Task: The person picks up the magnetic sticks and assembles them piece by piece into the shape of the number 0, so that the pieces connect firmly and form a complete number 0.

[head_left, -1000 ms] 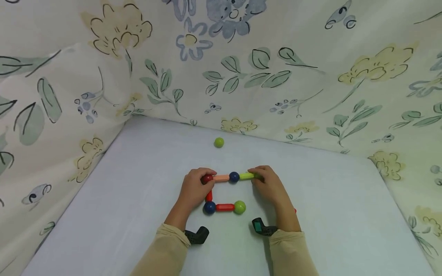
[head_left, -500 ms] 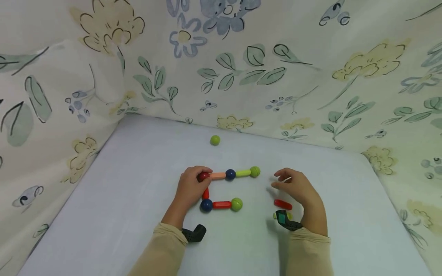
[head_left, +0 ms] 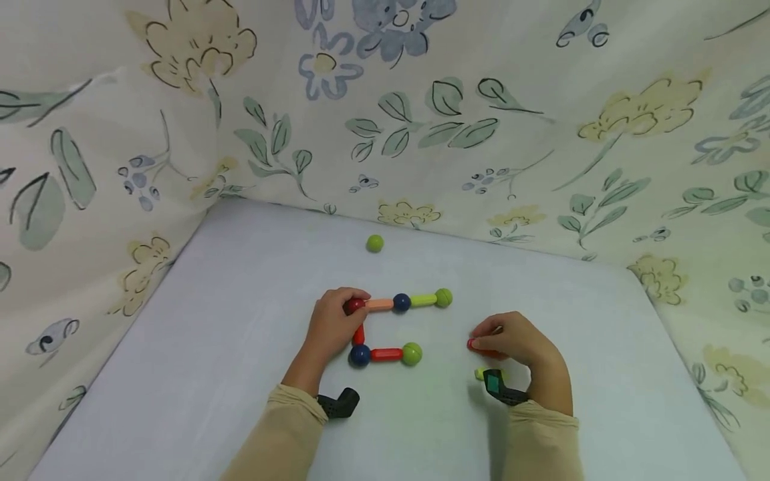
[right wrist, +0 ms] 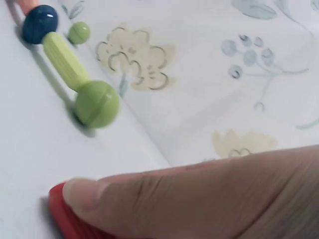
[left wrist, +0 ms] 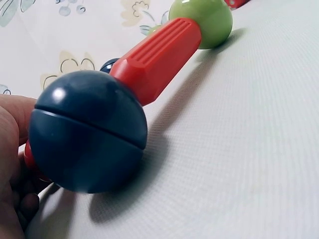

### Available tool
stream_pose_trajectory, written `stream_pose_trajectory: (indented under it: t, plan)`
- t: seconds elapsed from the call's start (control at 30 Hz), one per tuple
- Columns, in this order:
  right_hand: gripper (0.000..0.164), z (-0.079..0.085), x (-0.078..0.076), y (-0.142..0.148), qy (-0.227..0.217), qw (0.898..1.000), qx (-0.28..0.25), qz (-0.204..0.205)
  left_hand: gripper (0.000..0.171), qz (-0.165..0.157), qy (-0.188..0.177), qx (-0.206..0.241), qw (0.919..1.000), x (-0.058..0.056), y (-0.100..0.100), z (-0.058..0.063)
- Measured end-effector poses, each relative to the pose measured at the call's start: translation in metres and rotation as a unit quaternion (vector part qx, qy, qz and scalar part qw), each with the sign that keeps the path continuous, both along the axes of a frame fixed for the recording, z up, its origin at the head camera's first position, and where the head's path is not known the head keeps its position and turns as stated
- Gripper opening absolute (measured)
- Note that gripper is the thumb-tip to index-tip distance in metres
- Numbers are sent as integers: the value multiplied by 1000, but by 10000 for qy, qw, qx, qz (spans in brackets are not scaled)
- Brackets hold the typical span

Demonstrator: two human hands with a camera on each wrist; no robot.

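My left hand holds the red ball at the corner of a joined ball-and-rod chain. From it an orange rod, a blue ball, a yellow-green rod and a green ball run right. A red rod leads down to another blue ball, then a red rod and a green ball. Apart on the right, my right hand pinches a loose red rod with its thumb on top; the fingers hide much of it.
A loose yellow-green rod lies below my right hand, partly behind the wrist camera. A lone green ball rests farther back on the white table. Floral cloth rises behind and at the sides.
My right hand has let go of the chain's right end, moved right and toward me, and taken hold of the loose red rod. My left hand stays on the red ball.
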State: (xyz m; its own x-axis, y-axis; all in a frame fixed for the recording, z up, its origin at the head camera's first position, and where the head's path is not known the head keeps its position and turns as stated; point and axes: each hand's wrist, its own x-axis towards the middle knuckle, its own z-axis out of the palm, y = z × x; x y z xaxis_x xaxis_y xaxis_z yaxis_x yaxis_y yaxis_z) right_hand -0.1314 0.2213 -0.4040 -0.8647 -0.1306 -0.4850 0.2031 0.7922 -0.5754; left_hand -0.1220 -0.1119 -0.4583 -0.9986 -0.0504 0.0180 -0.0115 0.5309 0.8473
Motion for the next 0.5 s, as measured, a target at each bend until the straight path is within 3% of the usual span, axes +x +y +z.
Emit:
stream_pose_trajectory:
  t: [0.13,0.5]
  plan:
    - [16,-3,-3,-19,154,9990,-64,416,22,-10,-33,-15,10000,-1,0,0]
    - [21,-5,-3,-75,-3,9931,35,1176,23,34,-142,3,9999,0,2,4]
